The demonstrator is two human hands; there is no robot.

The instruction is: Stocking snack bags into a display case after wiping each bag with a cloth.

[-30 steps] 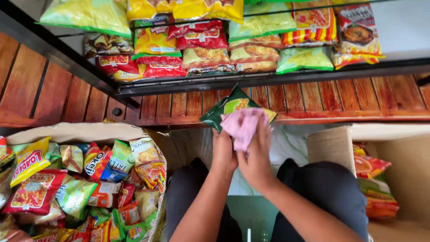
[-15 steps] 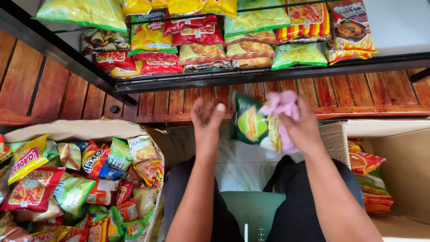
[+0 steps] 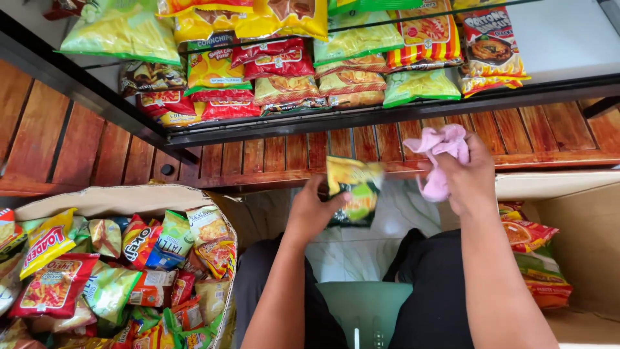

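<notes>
Across the top of the view, from ten to two o'clock, a dark metal shelf (image 3: 361, 116) carries rows of snack packets (image 3: 284, 87) in yellow, red and green, lying flat and overlapping. Behind and below the shelf runs a wall of reddish wooden slats (image 3: 271, 152).

At eight o'clock stands an open sack (image 3: 116, 199) packed with mixed snack packets, upright and crowded. At four o'clock an open cardboard box (image 3: 581, 220) holds a few more packets against its near wall. At six o'clock the person's dark-clad knees flank a green plastic stool (image 3: 361, 310) over a pale marbled floor (image 3: 349, 249).

At centre, the left hand (image 3: 313, 213) pinches a green and yellow snack packet (image 3: 352, 194) by its left edge, grip closed on it, thumb in front and fingers behind. The packet hangs roughly upright, long axis near vertical, slightly blurred.

At two o'clock from the packet, the right hand (image 3: 468, 178) is closed around a bunched pink cloth (image 3: 439, 152), which spills above and below the fist.

Key relation: the packet lies at eight o'clock from the right hand's grip, apart from it with a clear gap between cloth and packet; the left hand alone bears the packet. The shelf edge sits directly at twelve o'clock above both hands.
</notes>
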